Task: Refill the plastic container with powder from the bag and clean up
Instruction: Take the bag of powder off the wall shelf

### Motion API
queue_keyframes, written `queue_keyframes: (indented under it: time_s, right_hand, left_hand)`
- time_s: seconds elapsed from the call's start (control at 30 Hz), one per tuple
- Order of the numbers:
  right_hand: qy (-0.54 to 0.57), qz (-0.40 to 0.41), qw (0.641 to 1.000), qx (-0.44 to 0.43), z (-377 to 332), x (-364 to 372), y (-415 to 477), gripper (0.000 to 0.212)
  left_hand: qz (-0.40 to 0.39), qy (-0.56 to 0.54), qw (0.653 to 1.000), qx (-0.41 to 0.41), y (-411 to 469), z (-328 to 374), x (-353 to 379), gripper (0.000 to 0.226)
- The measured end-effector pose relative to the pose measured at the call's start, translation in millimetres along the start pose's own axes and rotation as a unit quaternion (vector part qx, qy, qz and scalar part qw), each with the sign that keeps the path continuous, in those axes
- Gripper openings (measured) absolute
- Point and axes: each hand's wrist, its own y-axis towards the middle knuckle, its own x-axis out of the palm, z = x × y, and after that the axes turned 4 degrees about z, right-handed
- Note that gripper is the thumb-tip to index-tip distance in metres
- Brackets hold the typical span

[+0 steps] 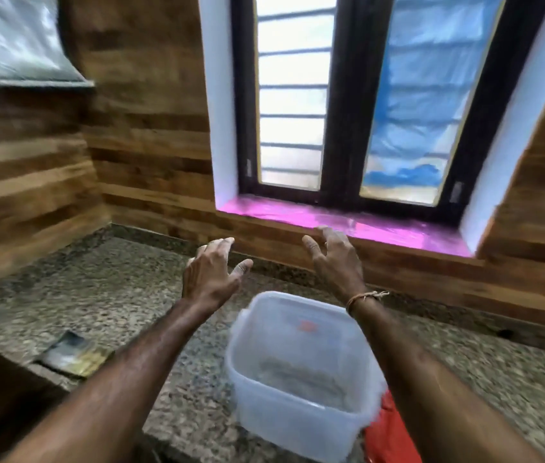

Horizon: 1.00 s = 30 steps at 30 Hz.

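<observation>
A clear plastic container stands open on the granite counter near its front edge, with a thin layer of pale powder at its bottom. An orange-red lid or bag lies partly hidden behind the container's right side. My left hand and my right hand are stretched out in the air beyond the container, fingers spread and holding nothing. A thread band circles my right wrist. The frame is blurred by motion.
A flat printed packet lies on the counter at the left, beside a dark recess. A window with a pink sill is straight ahead. Wood-panelled walls enclose the corner, and a grey hood hangs at top left.
</observation>
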Motion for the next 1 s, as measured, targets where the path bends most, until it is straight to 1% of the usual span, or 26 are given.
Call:
queue_keyframes:
  time_s: [0.17,0.23,0.27,0.37,0.43,0.57,0.67,0.83,1.0]
  right_hand:
    - [0.003,-0.006,0.998,-0.063,-105,77,27,0.045]
    - [0.006,-0.012,0.997,-0.075,-144,104,37,0.046]
    - [0.009,-0.017,0.997,-0.081,-163,117,44,0.047]
    - [0.022,-0.011,0.994,-0.109,-227,157,73,0.046]
    - [0.025,-0.011,0.992,-0.125,-269,185,95,0.045]
    - [0.048,-0.017,0.987,-0.154,-326,228,138,0.049]
    - [0.066,-0.019,0.981,-0.182,-372,264,183,0.048]
    - [0.095,-0.013,0.97,-0.222,-439,309,253,0.043]
    - [0.106,-0.014,0.959,-0.262,-517,346,315,0.049]
  left_hand:
    - [0.046,0.006,0.998,-0.029,39,-114,-74,0.066]
    - [0.063,0.002,0.997,-0.044,56,-158,-101,0.071]
    - [0.075,0.0,0.996,-0.047,65,-175,-115,0.072]
    - [0.109,0.007,0.992,-0.062,100,-225,-157,0.066]
    - [0.134,-0.002,0.989,-0.068,127,-255,-181,0.068]
    - [0.174,0.021,0.981,-0.083,174,-303,-216,0.06]
    - [0.212,0.047,0.973,-0.083,217,-342,-241,0.06]
    - [0.234,0.099,0.964,-0.076,282,-385,-282,0.06]
    - [0.269,0.136,0.951,-0.074,359,-426,-330,0.06]
